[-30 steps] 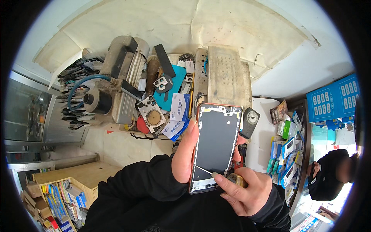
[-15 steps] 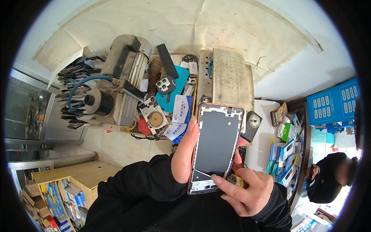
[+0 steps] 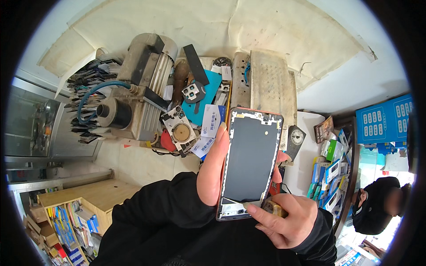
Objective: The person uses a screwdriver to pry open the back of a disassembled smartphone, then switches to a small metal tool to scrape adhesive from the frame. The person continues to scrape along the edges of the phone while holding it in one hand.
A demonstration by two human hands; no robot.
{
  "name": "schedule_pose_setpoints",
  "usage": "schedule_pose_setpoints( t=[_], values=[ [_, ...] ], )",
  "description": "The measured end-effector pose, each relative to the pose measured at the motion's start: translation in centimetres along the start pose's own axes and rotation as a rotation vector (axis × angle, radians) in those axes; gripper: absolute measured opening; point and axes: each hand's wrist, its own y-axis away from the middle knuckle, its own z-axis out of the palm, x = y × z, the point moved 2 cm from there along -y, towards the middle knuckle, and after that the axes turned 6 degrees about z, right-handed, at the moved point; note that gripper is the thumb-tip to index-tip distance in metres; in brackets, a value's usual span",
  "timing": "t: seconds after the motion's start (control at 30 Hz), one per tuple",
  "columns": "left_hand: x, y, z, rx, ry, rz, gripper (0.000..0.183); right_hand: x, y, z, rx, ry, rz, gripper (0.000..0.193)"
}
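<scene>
My left hand [image 3: 211,173] grips a phone frame [image 3: 250,155] upright, thumb along its left edge and fingertips showing past its right edge. The frame has a dark grey flat middle, pale patches round the rim and a reddish outer edge. My right hand [image 3: 288,217] is closed at the lower right corner, its index finger laid on the frame. From that fingertip a thin pale tool [image 3: 233,201] reaches left across the frame's lower part. A yellowish-brown rounded piece [image 3: 275,209] sits under the right fingers; whether it is the tool's handle is hidden.
Beyond my hands, a bench holds a grimy motor [image 3: 140,88] with a blue hose, phone parts [image 3: 179,131], cards [image 3: 213,119] and a perforated metal box [image 3: 273,84]. A dial device [image 3: 295,137] lies right. A wooden cabinet [image 3: 104,195] stands left; another person [image 3: 377,206] is far right.
The phone frame is slightly higher and its top tilts a little more to the right. The bench shifts slightly up and right in view. Both hands keep their holds.
</scene>
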Motion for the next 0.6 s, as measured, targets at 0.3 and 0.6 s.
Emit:
schedule_pose_setpoints(
  t=[0.3, 0.6],
  values=[
    [0.2, -0.1, 0.0, -0.010, -0.021, 0.017, 0.078, -0.7, 0.3, 0.2, -0.028, 0.021, 0.052, 0.059],
    [0.3, 0.0, -0.5, 0.045, 0.048, 0.004, 0.082, -1.2, 0.2, 0.4, -0.041, 0.055, 0.060, 0.055]
  ],
)
